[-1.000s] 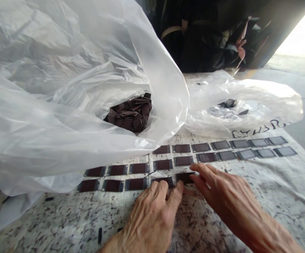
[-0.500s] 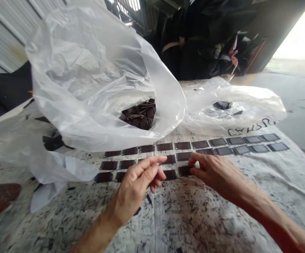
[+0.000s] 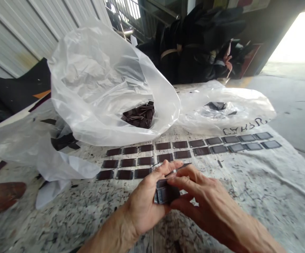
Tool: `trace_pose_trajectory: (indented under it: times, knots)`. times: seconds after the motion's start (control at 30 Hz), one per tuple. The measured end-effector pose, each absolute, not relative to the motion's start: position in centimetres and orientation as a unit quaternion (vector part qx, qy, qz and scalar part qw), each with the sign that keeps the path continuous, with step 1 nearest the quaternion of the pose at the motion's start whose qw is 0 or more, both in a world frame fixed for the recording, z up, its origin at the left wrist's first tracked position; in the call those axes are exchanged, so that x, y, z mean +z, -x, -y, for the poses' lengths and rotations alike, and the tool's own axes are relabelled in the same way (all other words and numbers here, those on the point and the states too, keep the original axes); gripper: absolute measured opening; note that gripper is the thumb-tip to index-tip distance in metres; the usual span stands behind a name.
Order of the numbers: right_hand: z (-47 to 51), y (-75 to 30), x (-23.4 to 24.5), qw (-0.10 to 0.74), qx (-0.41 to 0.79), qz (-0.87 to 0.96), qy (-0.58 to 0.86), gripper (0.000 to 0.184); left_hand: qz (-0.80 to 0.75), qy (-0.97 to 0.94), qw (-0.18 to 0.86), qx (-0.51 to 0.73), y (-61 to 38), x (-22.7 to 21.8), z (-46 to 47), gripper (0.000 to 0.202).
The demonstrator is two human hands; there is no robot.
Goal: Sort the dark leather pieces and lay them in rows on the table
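Note:
Small flat dark rectangles with pale edges (image 3: 166, 193) overlap between my two hands, above the near side of the table; I cannot tell how many. My left hand (image 3: 147, 198) is closed round them from the left. From the right, my right hand (image 3: 203, 196) pinches their top and lower edges with thumb and fingers. Just beyond my hands, several similar dark rectangles (image 3: 144, 148) lie spaced out in rows on a stained white cloth (image 3: 89, 218). My hands hide part of the nearest row.
A large clear plastic bag (image 3: 94, 105) stands open behind the rows, holding a heap of dark pieces (image 3: 141, 114). To its right lies another plastic bag (image 3: 242, 102) with handwriting on it. More crumpled plastic (image 3: 65, 163) and a brown rounded object (image 3: 4, 197) are at left.
My right hand has lifted a dark rectangle from the near row and come to my left hand. My left hand has dropped nearer and turned. The camera view has shifted a little.

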State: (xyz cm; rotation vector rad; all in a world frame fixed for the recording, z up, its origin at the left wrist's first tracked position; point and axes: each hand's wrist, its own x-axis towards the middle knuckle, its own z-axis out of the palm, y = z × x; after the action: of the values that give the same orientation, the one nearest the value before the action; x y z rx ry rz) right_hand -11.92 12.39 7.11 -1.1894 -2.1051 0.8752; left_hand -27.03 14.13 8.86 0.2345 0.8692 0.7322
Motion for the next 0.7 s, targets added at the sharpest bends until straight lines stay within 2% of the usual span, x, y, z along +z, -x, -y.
trace_pose_trajectory:
  times: [0.1,0.23,0.33,0.4,0.47,0.57,0.63,0.7]
  knots:
    - [-12.4,11.9,6.9,0.273,0.331,0.786,0.446,0.027,-0.422,-0.141,0.831,0.335,26.5,8.5,-14.2,0.033]
    - [-12.3,9.8,6.7,0.306,0.329,0.771,0.452,0.023,-0.413,-0.173,0.839,0.310,26.5,8.2,-14.2,0.031]
    - [-12.5,6.3,6.1,0.331,0.268,0.755,0.499,0.015,-0.431,-0.202,0.832,0.285,27.1,8.4,-14.3,0.031]
    - [-12.9,3.8,5.5,0.316,0.215,0.756,0.531,0.015,-0.460,-0.283,0.799,0.265,27.5,8.4,-14.4,0.030]
    - [-13.5,2.0,4.8,0.271,0.188,0.775,0.538,0.018,-0.498,-0.447,0.705,0.234,27.7,8.3,-14.5,0.025]
    - [-14.5,1.2,4.3,0.211,0.184,0.811,0.514,0.020,-0.474,-0.721,0.469,0.187,27.0,7.7,-14.8,0.018]
    - [-15.3,1.6,4.3,0.198,0.177,0.829,0.492,0.019,-0.413,-0.828,0.333,0.180,26.2,7.1,-15.0,0.023]
    - [-16.0,2.2,4.4,0.192,0.168,0.842,0.475,0.018,-0.379,-0.874,0.249,0.176,25.4,6.5,-15.3,0.026]
